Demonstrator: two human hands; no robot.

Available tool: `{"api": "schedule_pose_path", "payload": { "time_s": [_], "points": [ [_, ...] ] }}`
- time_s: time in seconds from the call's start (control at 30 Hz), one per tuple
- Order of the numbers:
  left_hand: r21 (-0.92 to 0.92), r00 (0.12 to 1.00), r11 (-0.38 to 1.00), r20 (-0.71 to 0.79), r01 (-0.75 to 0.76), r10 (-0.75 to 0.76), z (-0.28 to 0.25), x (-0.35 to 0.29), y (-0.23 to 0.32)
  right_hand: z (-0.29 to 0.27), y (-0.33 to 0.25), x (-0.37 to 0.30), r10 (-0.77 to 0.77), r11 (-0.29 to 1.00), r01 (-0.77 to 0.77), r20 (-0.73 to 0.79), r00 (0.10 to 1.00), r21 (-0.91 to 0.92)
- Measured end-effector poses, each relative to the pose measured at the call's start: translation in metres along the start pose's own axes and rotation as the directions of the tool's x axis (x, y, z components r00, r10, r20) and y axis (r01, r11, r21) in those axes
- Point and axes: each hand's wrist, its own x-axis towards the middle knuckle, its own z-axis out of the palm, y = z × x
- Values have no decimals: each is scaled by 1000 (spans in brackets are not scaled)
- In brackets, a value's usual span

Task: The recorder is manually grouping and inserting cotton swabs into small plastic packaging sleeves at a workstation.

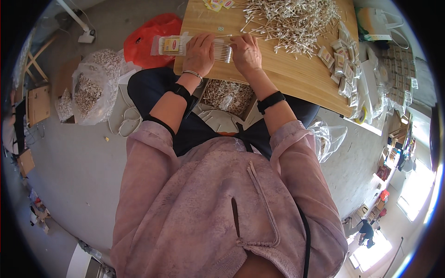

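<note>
At the near left edge of the wooden table, my left hand (200,50) is closed over a clear plastic packet (169,45) with a yellow label and cotton swabs inside. A flat row of white cotton swabs (223,51) shows on the right side of that hand, lying side by side. My right hand (247,52) is at the row's right end, its thumb and fingers pinched together; what is between the fingertips is too small to make out. A single swab (224,35) lies just beyond, between the two hands.
A big heap of loose swabs (296,21) covers the far side of the table (282,69). Filled packets (340,62) pile up at its right. An open drawer of swabs (227,95) is below my hands. Left stand a red bag (155,34) and clear swab bags (95,88).
</note>
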Motion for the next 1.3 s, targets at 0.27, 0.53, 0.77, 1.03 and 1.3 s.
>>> {"api": "schedule_pose_path", "payload": {
  "time_s": [0.27, 0.53, 0.77, 1.03, 1.3],
  "points": [
    [3, 1000, 1000, 11, -3, 3, 0, 2, 2, 7, 2, 7, -25, 999, 22, -72, 997, -47],
    [-61, 1000, 998, 28, 16, -14, -1, 2, 2, 10, 7, 1, 4, 996, 0, -44, 999, 88],
    [-228, 1000, 973, -10, 19, -22, -7, 3, 4, 20, -12, -2, 328, 583, -147, -66, 942, 799],
    [-178, 994, 979, 27, -99, 105, -4, 4, -2, 28, -23, -6, 249, 490, -80, -52, 967, 868],
    [-115, 992, 987, 45, -113, 119, -8, 3, 2, -10, 3, -44, 215, 857, -143, -90, 972, 496]
  ]
}}
